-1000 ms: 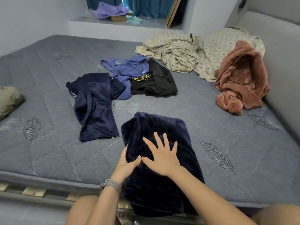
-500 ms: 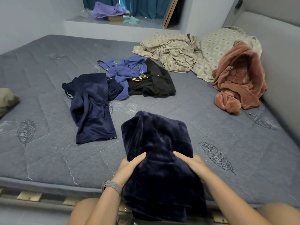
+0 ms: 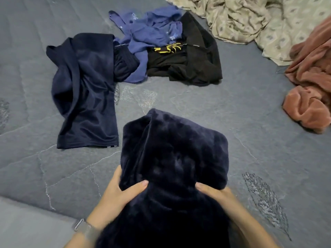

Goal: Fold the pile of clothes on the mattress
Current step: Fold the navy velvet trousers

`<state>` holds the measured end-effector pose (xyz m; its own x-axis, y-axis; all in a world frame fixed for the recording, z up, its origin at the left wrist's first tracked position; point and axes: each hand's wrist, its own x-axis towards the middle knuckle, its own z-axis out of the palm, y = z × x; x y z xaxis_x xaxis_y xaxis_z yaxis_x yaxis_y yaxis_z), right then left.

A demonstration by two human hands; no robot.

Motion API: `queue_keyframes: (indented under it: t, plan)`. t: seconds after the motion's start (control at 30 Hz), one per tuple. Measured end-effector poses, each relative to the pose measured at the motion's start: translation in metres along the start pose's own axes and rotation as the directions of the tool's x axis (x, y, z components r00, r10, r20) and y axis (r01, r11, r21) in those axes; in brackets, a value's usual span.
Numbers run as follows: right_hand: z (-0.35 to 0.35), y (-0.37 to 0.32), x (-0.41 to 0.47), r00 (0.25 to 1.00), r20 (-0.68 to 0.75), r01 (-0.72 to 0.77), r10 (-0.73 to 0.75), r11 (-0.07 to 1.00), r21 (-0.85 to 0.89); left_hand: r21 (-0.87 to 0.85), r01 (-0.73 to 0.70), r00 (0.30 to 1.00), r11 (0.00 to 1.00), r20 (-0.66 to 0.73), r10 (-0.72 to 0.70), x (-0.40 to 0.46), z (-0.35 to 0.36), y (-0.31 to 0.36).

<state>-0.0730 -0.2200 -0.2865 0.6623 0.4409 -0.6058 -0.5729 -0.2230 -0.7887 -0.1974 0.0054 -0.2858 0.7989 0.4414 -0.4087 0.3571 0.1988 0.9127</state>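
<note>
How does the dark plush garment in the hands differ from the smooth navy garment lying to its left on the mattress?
The plush garment looks thick and fuzzy; the navy garment looks thin and slightly shiny. The plush garment is gathered into a compact bundle, with the left hand and right hand each holding a side in a grip; the navy garment lies spread, creased and untouched. Both are dark blue and rest on the mattress.

Grey quilted mattress carries: navy fleece garment, navy shorts, blue shirt, black garment, beige patterned sheet, pink fleece blanket.
</note>
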Motion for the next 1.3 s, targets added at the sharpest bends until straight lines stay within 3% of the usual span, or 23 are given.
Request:
queue_keyframes:
  t: [0.2,0.33,0.47,0.6,0.73,0.97,1.07,1.2,1.27,1.3]
  plan:
    - [0.064,-0.085,-0.012,0.983,-0.052,0.171,-0.179,0.976,-0.132,-0.153,0.073,0.980,0.985,-0.170,-0.099,-0.024,-0.047,0.061]
    - [0.160,-0.166,-0.028,0.984,0.078,0.172,-0.159,0.960,-0.222,-0.313,0.078,0.944,0.946,-0.281,-0.171,-0.067,-0.128,0.127]
    - [0.278,-0.213,-0.031,0.978,0.196,0.109,-0.074,0.979,-0.171,-0.366,0.063,0.915,0.929,-0.350,-0.200,-0.098,-0.229,0.177]
    - [0.382,-0.226,-0.030,0.947,0.321,0.059,-0.012,0.989,-0.137,-0.354,-0.014,0.842,0.935,-0.508,-0.179,-0.119,-0.325,0.212]
    - [0.478,-0.229,-0.025,0.913,0.409,0.022,0.007,0.997,-0.068,-0.333,-0.022,0.822,0.943,-0.542,-0.172,-0.125,-0.410,0.229]
    - [0.589,-0.217,0.050,0.938,0.346,0.007,0.006,0.999,-0.036,-0.279,-0.011,0.875,0.960,-0.468,-0.126,-0.051,-0.537,0.226]
    - [0.632,-0.219,0.093,0.944,0.331,-0.029,0.021,0.999,0.020,-0.176,0.014,0.883,0.984,-0.459,-0.094,-0.002,-0.593,0.237]
    - [0.694,-0.227,0.153,0.971,0.230,0.042,-0.062,0.995,0.094,0.082,0.104,0.918,0.991,-0.392,-0.064,0.085,-0.670,0.277]
    - [0.726,-0.227,0.188,0.973,0.206,0.087,-0.104,0.992,0.088,0.308,0.228,0.876,0.924,-0.478,-0.057,0.126,-0.706,0.297]
    - [0.743,-0.223,0.204,0.973,0.194,0.118,-0.128,0.991,0.062,0.442,0.304,0.826,0.844,-0.563,-0.003,0.143,-0.721,0.299]
